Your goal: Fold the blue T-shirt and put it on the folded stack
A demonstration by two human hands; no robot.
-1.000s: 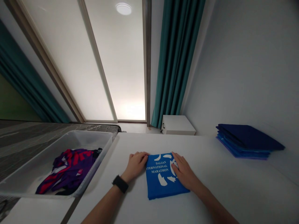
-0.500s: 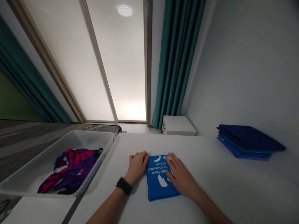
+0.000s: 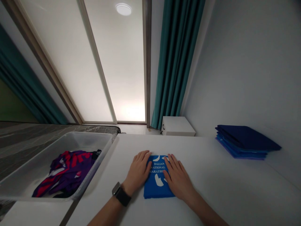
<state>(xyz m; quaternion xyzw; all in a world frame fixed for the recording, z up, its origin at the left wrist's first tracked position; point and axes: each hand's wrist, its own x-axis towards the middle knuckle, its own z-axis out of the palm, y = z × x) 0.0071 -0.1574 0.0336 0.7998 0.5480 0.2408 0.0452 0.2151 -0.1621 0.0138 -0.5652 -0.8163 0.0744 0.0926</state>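
Note:
A blue T-shirt (image 3: 155, 190), folded into a small rectangle with white "Marathon" lettering and white shapes, lies flat on the white table (image 3: 211, 188). My left hand (image 3: 139, 169), with a dark watch on the wrist, rests along its left edge, fingers stretched out and partly over the cloth. On the right edge lies my right hand (image 3: 178, 177), flat with the fingers spread over part of the print. Both palms face down, and neither hand grips the cloth.
To the left, a clear plastic bin (image 3: 107, 144) holds crumpled purple and red clothing (image 3: 72, 172). At the right, near the wall, is a stack of folded dark and bright blue items (image 3: 246, 141). A white cabinet (image 3: 178, 125) stands beyond the table's far edge.
My left hand has gone from curled fingers at the shirt's upper left corner to lying flat over its left edge. My right hand stays flat on the right side.

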